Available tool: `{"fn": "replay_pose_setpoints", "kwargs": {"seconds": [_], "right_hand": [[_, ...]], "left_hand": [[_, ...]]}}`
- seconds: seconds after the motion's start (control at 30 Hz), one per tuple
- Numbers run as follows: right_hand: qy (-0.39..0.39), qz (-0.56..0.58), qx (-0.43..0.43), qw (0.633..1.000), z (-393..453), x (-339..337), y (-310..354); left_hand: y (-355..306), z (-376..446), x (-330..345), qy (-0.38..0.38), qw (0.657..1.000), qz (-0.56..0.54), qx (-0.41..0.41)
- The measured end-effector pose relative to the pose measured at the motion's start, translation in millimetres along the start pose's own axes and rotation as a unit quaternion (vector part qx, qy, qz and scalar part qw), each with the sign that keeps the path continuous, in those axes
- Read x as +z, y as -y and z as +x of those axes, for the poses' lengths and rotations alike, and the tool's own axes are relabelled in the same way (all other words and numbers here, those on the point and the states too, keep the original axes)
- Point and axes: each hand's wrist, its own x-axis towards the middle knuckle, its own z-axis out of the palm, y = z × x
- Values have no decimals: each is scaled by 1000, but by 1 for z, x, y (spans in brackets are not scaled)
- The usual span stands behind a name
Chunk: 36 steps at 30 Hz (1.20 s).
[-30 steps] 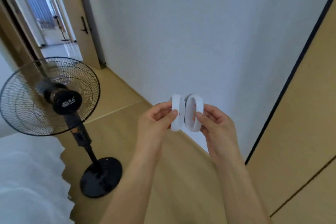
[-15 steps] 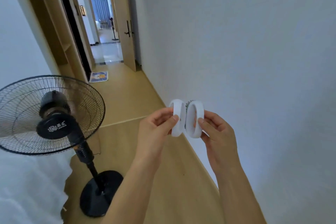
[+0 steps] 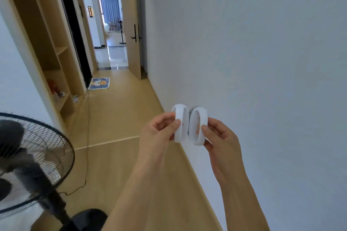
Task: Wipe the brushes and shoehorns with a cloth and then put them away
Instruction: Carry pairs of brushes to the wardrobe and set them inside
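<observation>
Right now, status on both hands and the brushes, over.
Left hand pinches left white brush; right hand pinches right white brush. Bristles face each other, between them. No cloth in view. Standing fan low left, apart from hands.

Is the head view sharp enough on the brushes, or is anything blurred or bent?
Head view: the two white round brushes, one in the left hand and one in the right hand, are sharp and evenly lit; the standing fan at the left edge is motion-blurred; wide-angle distortion tilts the door frames; the far tiled floor shows glare.

Left hand, right hand pinch white brushes.
</observation>
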Motion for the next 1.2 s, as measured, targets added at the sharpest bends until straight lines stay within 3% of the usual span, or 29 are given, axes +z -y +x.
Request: {"fn": "replay_pose_setpoints", "kwargs": {"seconds": [0.43,0.83,1.2], "right_hand": [[37,18,-11,999,263,83,-43],[148,40,42,987,481,173,-133],[216,67,101,969,690,254,-174]], "left_hand": [[10,266,-17,-6,999,21,38],[49,473,-66,-145,985,66,60],[55,670,-90,-219,970,73,81]]}}
